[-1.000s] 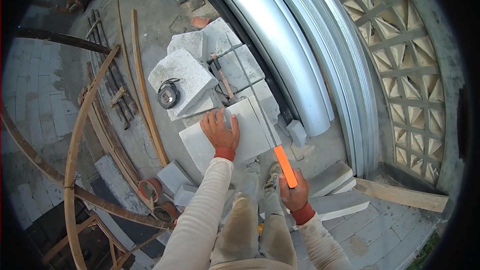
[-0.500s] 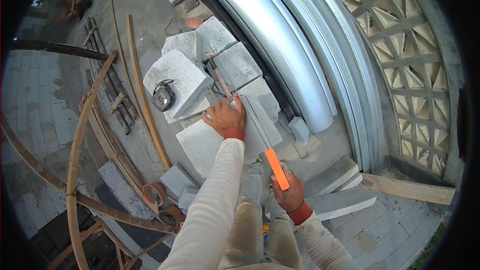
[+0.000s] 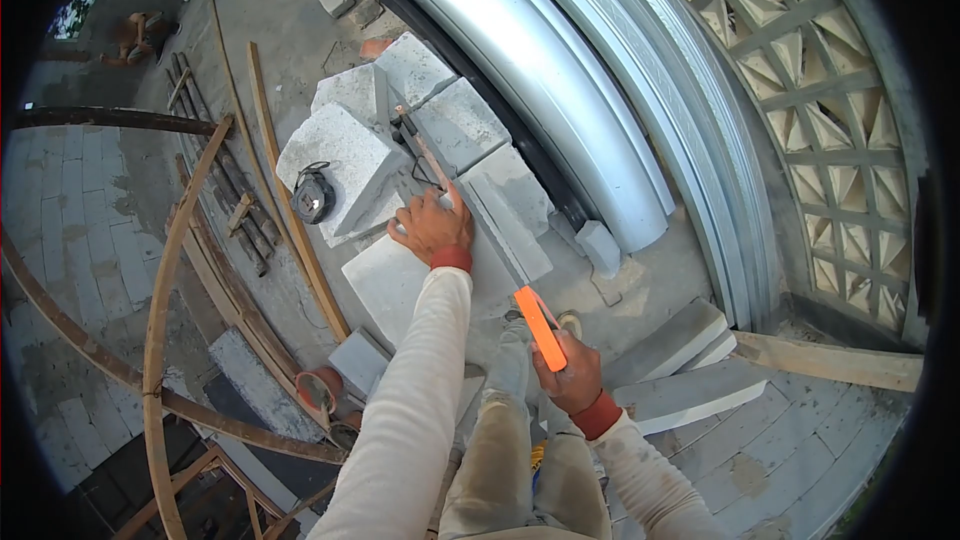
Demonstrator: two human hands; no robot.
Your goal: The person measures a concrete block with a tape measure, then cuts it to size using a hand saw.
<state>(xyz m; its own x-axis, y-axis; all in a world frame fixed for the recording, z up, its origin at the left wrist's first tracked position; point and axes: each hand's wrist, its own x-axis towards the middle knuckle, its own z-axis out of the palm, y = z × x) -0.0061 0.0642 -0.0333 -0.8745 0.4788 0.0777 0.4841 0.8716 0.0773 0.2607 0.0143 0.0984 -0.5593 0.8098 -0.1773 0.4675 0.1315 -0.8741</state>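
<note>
My left hand rests with spread fingers on a pale grey lightweight block, one finger stretched along the saw blade. In my right hand, closed, is the orange handle of a handsaw. Its thin blade points away from me and lies along the block, between my left hand and a long narrow strip of block. Just past my left fingers lies a thin dark tool, partly hidden. To the left, a black tape measure sits on a rough-edged block.
Curved silvery metal sheets run along the right, before a patterned openwork wall. More cut blocks lie near my right arm. Wooden battens and terracotta pots are at the left, beside a curved wooden frame.
The whole view has shifted slightly, so the blocks appear further left. The orange handle looks turned a little more. Both hands keep their places on block and saw.
</note>
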